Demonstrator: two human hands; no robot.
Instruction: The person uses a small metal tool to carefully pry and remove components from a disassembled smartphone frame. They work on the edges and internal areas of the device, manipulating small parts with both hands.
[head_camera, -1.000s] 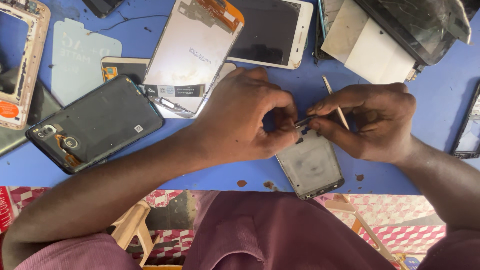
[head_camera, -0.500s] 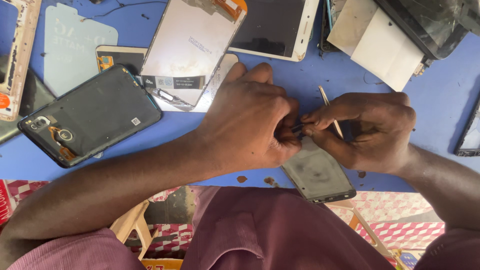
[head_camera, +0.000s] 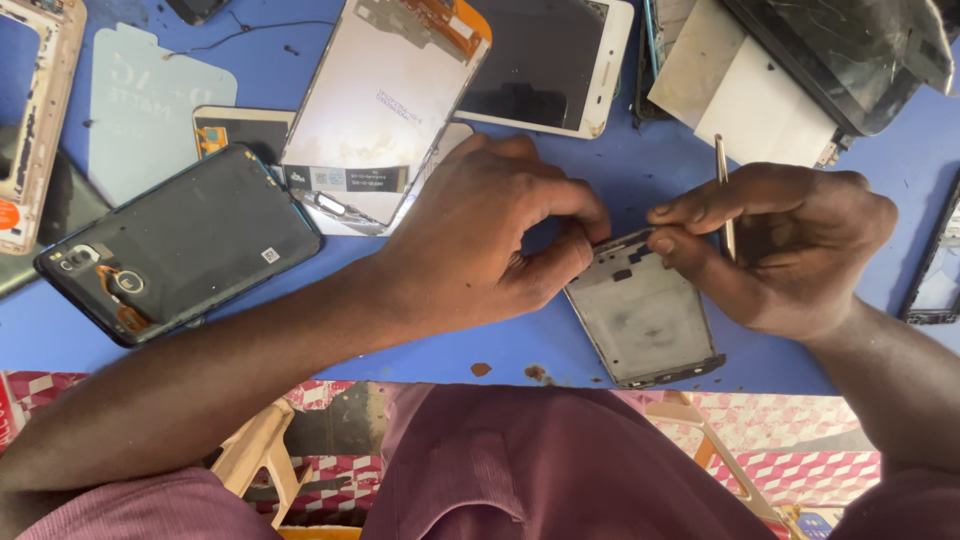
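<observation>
A small grey phone frame (head_camera: 645, 315) lies tilted on the blue table (head_camera: 620, 165), near its front edge. My left hand (head_camera: 490, 240) pinches the frame's top left corner between thumb and fingers. My right hand (head_camera: 785, 245) presses its fingertips on the top right corner and also holds a thin metal tool (head_camera: 722, 180) that sticks up between the fingers. The frame's upper edge is partly hidden by my fingers.
A dark phone with its back open (head_camera: 175, 245) lies at the left. A white screen panel (head_camera: 385, 100) and a white-edged phone (head_camera: 545, 65) lie behind my hands. White sheets (head_camera: 750, 95) and a black cracked screen (head_camera: 850, 50) sit at the far right.
The phone frame has turned and shifted right, now more exposed below my hands. My fingers have moved apart to its top corners; the view has drifted slightly.
</observation>
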